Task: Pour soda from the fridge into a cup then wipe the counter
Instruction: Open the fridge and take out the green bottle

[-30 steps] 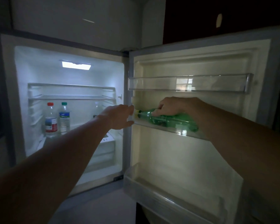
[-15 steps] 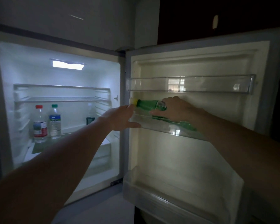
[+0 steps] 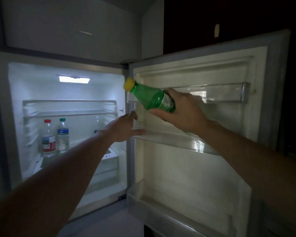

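1. Green plastic soda bottle (image 3: 150, 98) with a yellow cap (image 3: 129, 84) is in the air in front of the open fridge door (image 3: 270, 82). It is tilted, with the cap pointing up and to the left, towards the hinge side.
2. The right grip (image 3: 183, 113), a bare hand, holds the bottle around its lower body. The fingers curl over the top and the thumb sits underneath, so the label and base are mostly hidden.
3. The bottle's neck crosses the left end of the clear top door shelf (image 3: 225, 93). The whole bottle is above the middle door shelf (image 3: 169, 137) and not touching it.
4. The left grip (image 3: 123, 129) is wide and holds nothing, with its fingers loosely straight. It reaches to the left end of the middle door shelf, and its thumb lies along the front rail. Whether it touches the rail cannot be told.
5. A deep bottom door bin (image 3: 178, 211) sits low on the door.
6. Inside the fridge, an interior lamp (image 3: 74, 79) glows at the top, above a glass shelf (image 3: 68, 113).
7. Under that shelf, a red-capped bottle (image 3: 48, 139) and a green-capped bottle (image 3: 63, 135) stand upright just beside each other. A third bottle (image 3: 97, 124) stands further right and is partly hidden by the left forearm.
8. The room around the fridge is dark.
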A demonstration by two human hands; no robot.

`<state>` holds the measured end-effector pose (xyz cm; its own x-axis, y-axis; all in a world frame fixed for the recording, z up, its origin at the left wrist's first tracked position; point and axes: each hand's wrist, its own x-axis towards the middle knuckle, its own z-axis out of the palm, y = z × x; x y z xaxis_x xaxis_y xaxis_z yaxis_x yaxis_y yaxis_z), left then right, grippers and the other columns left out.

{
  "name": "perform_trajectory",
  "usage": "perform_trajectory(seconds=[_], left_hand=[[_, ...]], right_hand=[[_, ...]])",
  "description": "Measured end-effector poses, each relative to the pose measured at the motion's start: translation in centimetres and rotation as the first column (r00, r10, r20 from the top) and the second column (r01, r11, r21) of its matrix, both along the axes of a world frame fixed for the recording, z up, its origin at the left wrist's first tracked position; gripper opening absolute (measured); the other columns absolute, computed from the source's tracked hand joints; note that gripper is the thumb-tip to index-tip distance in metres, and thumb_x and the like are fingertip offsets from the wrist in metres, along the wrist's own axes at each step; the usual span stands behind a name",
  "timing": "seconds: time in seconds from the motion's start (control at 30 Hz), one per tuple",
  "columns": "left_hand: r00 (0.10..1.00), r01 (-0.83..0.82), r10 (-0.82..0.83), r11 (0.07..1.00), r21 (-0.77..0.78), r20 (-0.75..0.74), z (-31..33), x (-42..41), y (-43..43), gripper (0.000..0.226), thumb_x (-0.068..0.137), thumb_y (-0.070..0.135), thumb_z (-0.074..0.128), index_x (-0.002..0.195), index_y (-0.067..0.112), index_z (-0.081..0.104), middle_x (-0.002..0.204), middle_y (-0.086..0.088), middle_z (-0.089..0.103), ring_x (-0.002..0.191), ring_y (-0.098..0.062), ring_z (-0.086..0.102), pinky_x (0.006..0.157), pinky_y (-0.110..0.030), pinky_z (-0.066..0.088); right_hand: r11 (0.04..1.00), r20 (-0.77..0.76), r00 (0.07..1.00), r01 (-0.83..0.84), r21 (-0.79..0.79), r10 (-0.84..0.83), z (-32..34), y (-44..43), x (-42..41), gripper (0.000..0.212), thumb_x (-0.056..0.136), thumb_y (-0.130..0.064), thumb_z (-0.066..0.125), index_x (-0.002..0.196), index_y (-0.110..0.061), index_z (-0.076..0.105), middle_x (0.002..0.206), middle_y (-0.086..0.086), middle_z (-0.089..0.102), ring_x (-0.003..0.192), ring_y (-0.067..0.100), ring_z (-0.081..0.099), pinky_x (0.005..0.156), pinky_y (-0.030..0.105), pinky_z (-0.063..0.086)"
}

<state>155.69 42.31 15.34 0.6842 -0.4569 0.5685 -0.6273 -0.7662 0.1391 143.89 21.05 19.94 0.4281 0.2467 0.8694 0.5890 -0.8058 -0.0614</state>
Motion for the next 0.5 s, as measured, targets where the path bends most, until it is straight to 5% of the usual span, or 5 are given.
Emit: perform_trajectory(seconds=[0.07, 0.17, 0.3, 0.5], left_hand=[[0.999, 0.039, -0.041, 0.996, -0.077, -0.027, 0.0, -1.0, 0.2, 0.081, 0.064, 0.078, 0.061, 0.122, 0.026, 0.039, 0.099, 0.007, 0.055, 0.086, -0.015, 0.058, 0.069, -0.03, 0.047], [0.982, 0.191, -0.182, 0.944, -0.268, 0.059, 0.0, -3.2, 0.1, 0.082, 0.061, 0.088, 0.054, 0.12, 0.032, 0.042, 0.098, 0.007, 0.058, 0.088, -0.014, 0.061, 0.072, -0.037, 0.054], [0.929, 0.368, -0.306, 0.832, -0.415, 0.21, 0.2, -7.8, -0.9, 0.073, 0.079, 0.065, 0.061, 0.138, 0.032, 0.032, 0.116, 0.004, 0.054, 0.097, -0.018, 0.06, 0.078, -0.046, 0.055], [0.918, 0.364, -0.253, 0.843, -0.397, 0.305, -0.9, -13.1, -2.2, 0.083, 0.09, 0.036, 0.065, 0.154, 0.024, 0.015, 0.149, 0.003, 0.038, 0.119, -0.015, 0.055, 0.091, -0.035, 0.053]], right_hand=[[0.951, 0.018, 0.983, -0.182, 0.249, 0.184, 1.6, 0.5, -0.7, 0.05, 0.082, -0.064, 0.062, 0.099, -0.017, 0.065, 0.081, -0.008, 0.069, 0.071, 0.003, 0.065, 0.063, 0.019, 0.049], [0.813, -0.067, 0.935, -0.265, 0.519, 0.348, 3.1, 1.3, -0.9, 0.053, 0.083, -0.07, 0.053, 0.081, -0.018, 0.065, 0.072, -0.003, 0.067, 0.073, 0.014, 0.068, 0.069, 0.031, 0.052], [0.861, -0.11, 0.944, -0.23, 0.453, 0.31, 1.2, 2.2, -0.8, 0.044, 0.09, -0.062, 0.053, 0.098, -0.02, 0.065, 0.086, -0.008, 0.069, 0.079, 0.005, 0.065, 0.067, 0.024, 0.048], [0.745, -0.111, 0.87, -0.339, 0.575, 0.481, -0.7, 2.7, -0.9, 0.049, 0.086, -0.066, 0.053, 0.104, -0.023, 0.066, 0.094, -0.007, 0.072, 0.086, 0.005, 0.069, 0.082, 0.036, 0.056]])
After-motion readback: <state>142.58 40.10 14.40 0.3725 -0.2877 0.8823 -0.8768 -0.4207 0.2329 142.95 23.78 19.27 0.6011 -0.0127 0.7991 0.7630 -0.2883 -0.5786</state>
